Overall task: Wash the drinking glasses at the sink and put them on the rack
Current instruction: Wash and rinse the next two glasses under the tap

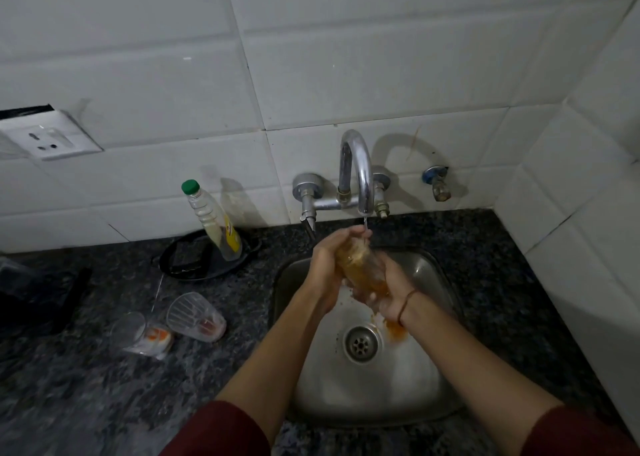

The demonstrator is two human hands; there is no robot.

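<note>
Over the steel sink [426,379] I hold a drinking glass [360,268] smeared with orange residue, tilted under the thin stream from the tap [360,178]. My left hand [329,265] wraps the glass near its upper end by the water. My right hand [388,296] grips its lower end. Orange bits lie beside the drain [362,344]. Two more clear glasses lie on their sides on the counter to the left: a ribbed one [195,317] and a smaller one [138,334] with an orange-stained base.
A soap bottle with a green cap [214,223] leans in a black tray [194,265] behind the glasses. A dark object [41,299] sits at far left. The dark granite counter [485,258] surrounds the sink; tiled walls stand behind and to the right.
</note>
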